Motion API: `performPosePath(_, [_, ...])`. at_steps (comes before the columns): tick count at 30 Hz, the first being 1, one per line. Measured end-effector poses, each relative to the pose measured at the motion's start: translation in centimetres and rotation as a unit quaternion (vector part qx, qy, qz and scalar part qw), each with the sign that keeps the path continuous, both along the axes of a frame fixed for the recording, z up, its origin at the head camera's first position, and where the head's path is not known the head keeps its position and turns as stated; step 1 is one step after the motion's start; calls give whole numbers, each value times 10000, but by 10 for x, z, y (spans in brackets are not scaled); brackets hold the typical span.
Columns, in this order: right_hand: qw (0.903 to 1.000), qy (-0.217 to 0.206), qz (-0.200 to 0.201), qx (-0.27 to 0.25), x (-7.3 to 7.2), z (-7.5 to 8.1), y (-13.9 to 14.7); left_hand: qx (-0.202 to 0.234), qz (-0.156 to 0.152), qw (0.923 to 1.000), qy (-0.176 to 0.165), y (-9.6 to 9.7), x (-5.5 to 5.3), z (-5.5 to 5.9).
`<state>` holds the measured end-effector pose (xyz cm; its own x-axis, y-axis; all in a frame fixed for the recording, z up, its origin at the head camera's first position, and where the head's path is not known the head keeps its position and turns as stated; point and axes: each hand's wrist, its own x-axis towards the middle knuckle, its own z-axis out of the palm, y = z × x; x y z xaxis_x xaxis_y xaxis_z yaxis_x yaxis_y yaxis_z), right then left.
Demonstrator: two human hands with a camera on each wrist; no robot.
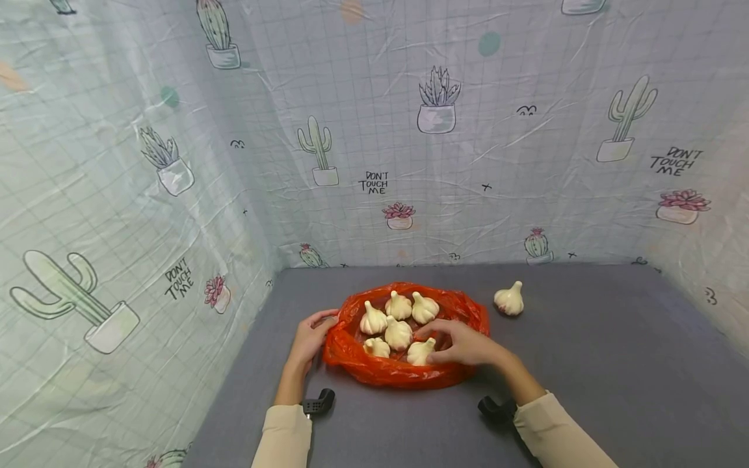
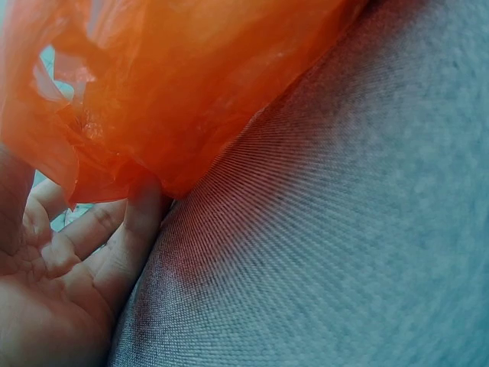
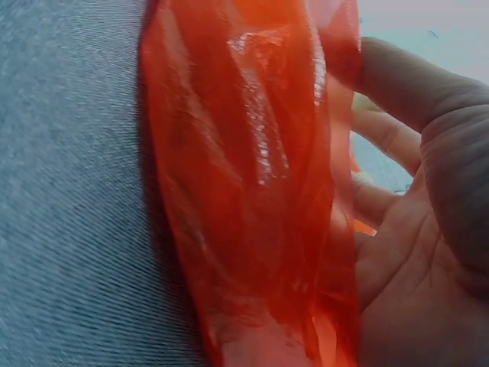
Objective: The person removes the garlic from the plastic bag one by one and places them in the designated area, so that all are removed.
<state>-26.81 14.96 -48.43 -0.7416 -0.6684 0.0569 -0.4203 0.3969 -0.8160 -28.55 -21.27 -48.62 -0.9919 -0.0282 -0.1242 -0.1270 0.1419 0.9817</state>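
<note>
A red plastic bag [image 1: 386, 375] lies with its mouth spread wide and its rim rolled out. Several white garlic bulbs [image 1: 399, 335] sit inside it. My left hand [image 1: 308, 338] holds the bag's left rim, thumb on top; in the left wrist view its fingers [image 2: 141, 210] curl against the orange-red plastic. My right hand [image 1: 468, 343] reaches over the right side into the bag, thumb and fingers around the front garlic bulb [image 1: 419, 352]. The bag's wall [image 3: 244, 183] covers most of those fingertips in the right wrist view.
One more garlic bulb [image 1: 510, 299] lies on the grey tabletop [image 1: 597, 364], right of the bag. A cactus-patterned sheet [image 1: 468, 195] hangs behind the table and along its sides. Black wrist mounts [image 1: 318, 403] are near both sleeves.
</note>
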Motion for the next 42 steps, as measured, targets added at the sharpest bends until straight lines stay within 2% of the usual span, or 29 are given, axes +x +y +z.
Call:
performPosePath(16, [9996,161,25,243,2,-9,-8,-5,-46,10000,41,2,3,2])
performPosePath(21, [9997,237,34,104,3,-9,-9,-55,-40,10000,42,2,4,3])
performPosePath(24, [9996,295,3,23,3,-8,-8,-86,-32,10000,16,0,0,-2])
performPosePath(32, [9987,414,-271,-121,-2,-5,-5,-7,101,9999,60,-5,-15,-30])
performPosePath(36, [9977,499,-411,-208,-1,-3,-2,-37,156,9998,116,-5,-17,-33])
performPosePath(42, [9958,520,-644,-390,-2,1,0,-134,209,9995,175,-6,-16,-33])
